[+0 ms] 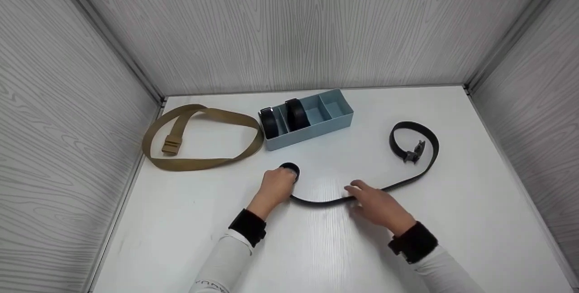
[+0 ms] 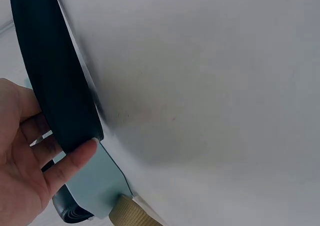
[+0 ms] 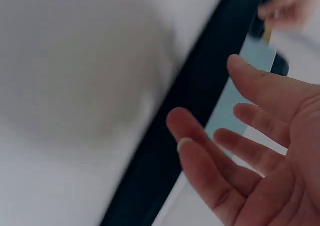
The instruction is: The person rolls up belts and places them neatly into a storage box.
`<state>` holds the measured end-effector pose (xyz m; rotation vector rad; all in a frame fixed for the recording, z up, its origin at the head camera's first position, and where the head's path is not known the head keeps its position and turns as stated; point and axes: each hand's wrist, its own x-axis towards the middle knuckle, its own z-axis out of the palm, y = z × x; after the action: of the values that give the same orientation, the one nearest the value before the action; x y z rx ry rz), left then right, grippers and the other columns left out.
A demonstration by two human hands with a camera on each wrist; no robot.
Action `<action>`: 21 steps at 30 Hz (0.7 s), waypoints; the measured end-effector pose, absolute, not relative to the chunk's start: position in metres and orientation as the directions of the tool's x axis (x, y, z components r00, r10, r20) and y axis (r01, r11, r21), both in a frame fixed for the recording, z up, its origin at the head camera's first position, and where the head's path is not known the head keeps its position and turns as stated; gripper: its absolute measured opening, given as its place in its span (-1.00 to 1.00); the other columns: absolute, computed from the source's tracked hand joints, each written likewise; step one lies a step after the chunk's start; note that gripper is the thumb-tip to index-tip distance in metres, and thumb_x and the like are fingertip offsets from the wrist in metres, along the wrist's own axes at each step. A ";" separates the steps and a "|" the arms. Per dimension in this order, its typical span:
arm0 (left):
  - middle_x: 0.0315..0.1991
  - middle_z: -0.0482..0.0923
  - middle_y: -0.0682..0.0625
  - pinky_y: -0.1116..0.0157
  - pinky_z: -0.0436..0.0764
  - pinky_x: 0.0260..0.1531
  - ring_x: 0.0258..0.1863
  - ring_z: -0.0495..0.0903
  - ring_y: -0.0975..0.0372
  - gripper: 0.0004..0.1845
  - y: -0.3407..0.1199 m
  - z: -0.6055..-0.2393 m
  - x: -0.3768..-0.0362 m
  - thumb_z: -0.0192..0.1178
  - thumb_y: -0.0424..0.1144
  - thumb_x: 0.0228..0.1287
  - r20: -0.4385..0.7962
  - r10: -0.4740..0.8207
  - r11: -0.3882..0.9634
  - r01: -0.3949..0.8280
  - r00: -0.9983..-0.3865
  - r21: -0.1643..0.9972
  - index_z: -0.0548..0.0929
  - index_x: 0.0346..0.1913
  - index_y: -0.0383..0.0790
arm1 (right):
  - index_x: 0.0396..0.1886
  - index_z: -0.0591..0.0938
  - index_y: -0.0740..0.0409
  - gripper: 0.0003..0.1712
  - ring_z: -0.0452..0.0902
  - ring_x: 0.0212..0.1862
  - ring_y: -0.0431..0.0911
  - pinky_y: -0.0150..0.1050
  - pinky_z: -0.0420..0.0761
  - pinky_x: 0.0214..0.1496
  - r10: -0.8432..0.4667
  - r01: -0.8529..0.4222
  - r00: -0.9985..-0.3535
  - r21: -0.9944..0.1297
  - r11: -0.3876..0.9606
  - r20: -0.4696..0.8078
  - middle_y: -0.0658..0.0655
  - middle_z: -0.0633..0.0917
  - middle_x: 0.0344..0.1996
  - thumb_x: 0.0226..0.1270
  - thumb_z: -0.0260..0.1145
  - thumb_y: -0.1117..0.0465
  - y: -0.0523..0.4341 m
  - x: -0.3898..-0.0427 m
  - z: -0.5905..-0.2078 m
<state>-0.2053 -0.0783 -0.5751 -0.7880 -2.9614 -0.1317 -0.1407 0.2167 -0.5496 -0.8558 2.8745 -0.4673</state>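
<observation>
Gripping the rolled end of the black belt (image 1: pixel 409 180) at frame centre with the left hand (image 1: pixel 277 185) to keep the coil tight, right hand (image 1: pixel 376 203) loose-fingered, touching the strap just right of centre.

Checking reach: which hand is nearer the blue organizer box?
Left. The left hand sits just in front of the blue organizer box, on the belt's rolled end; the right hand is farther back, to its right.

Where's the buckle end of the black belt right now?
In the head view the buckle lies on the table's right side, inside the black belt's loop, right of the blue box and beyond the right hand.
</observation>
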 end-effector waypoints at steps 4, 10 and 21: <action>-0.40 0.64 -0.07 0.03 0.60 -0.50 -0.37 0.66 0.03 -0.87 -0.076 -0.574 -0.205 0.18 -0.43 0.19 0.077 0.470 0.877 0.475 -0.879 0.071 0.67 -0.45 -0.19 | 0.13 0.58 0.29 -0.52 0.63 -0.34 0.03 -0.12 0.62 -0.32 -0.622 -0.613 -0.782 -0.230 0.756 0.035 0.19 0.61 -0.03 0.19 0.43 0.31 0.184 -0.136 -0.556; -0.43 0.64 -0.09 0.01 0.59 -0.52 -0.38 0.67 0.00 -0.82 -0.080 -0.572 -0.205 0.15 -0.43 0.22 0.076 0.468 0.871 0.474 -0.880 0.126 0.61 -0.52 -0.18 | -0.40 0.66 0.17 -0.92 0.50 -0.62 -0.02 -0.15 0.48 -0.65 -0.633 -0.649 -0.753 -0.040 0.760 0.182 0.07 0.56 -0.52 0.11 0.41 0.37 0.156 -0.141 -0.566; -0.50 0.62 0.00 0.10 0.58 -0.50 -0.41 0.64 0.09 -0.77 -0.090 -0.569 -0.203 0.23 -0.44 0.16 0.048 0.562 0.814 0.563 -0.825 0.141 0.56 -0.58 -0.10 | -0.65 0.71 -0.04 -0.85 0.32 -0.75 -0.07 -0.14 0.37 -0.73 -0.534 -0.553 -0.812 -0.021 0.833 0.235 -0.01 0.48 -0.68 -0.01 0.49 0.27 0.165 -0.163 -0.576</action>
<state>-0.2027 -0.0895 -0.5692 -0.9269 -2.9886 -0.2336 -0.1628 0.1652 -0.5761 -0.9666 3.2177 -0.1489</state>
